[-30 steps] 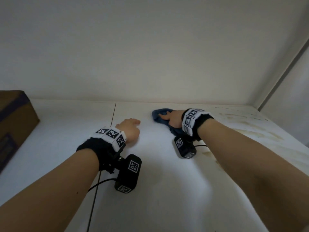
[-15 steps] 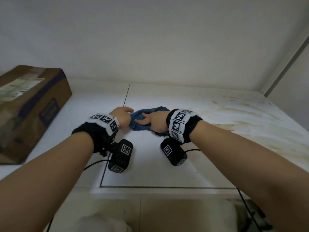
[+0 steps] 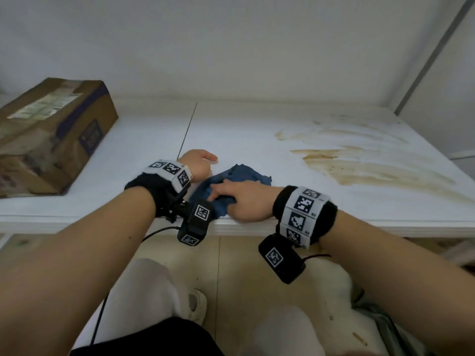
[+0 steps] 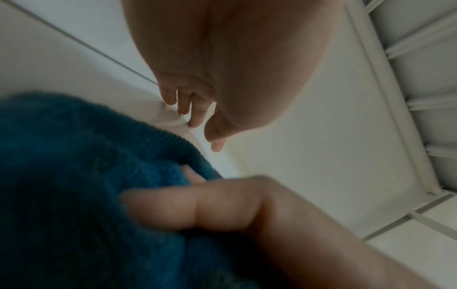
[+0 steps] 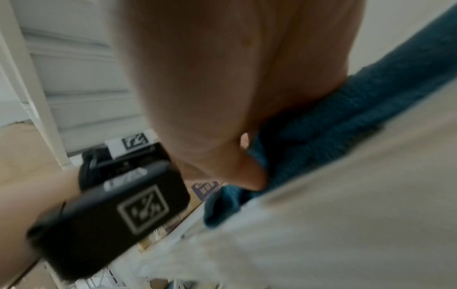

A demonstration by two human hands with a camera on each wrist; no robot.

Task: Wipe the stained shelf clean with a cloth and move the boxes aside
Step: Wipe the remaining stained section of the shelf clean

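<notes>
Blue cloth (image 3: 232, 185) bunched at shelf (image 3: 257, 140) edge under right hand (image 3: 244, 201); long axis rear-right.

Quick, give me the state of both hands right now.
Left hand: fingers loosely curled on the white shelf, holding nothing.
Right hand: grips the crumpled blue cloth.

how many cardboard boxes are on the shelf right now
1. A single cardboard box sits at the far left of the white shelf, well apart from the blue cloth. More boxes may lie beyond the left edge of the head view.
</notes>
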